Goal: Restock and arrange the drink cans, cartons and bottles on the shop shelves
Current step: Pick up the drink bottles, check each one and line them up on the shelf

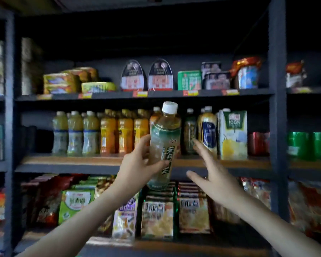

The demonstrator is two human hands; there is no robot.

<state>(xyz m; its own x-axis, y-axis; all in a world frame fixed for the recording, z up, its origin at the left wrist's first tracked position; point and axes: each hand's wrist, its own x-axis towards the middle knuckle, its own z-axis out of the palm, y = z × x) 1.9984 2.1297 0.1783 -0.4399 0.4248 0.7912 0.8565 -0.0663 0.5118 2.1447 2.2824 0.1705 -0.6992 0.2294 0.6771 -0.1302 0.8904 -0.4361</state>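
My left hand [137,162] grips a green-labelled tea bottle [164,143] with a white cap, held tilted in front of the middle shelf [72,161]. My right hand [209,175] is open just right of the bottle, fingers spread and not touching it. Behind them the middle shelf carries pale yellow drink bottles [75,133], orange juice bottles [125,133], a dark bottle [190,132], a blue-labelled bottle [208,130] and a white juice carton [233,135]. A gap in the row lies behind the held bottle.
Red cans [258,143] and green cans [308,145] stand at the right of the middle shelf. Tins and boxes fill the upper shelf [165,93]. Snack packets [157,217] crowd the lower shelf. A dark upright post [277,108] divides the shelving.
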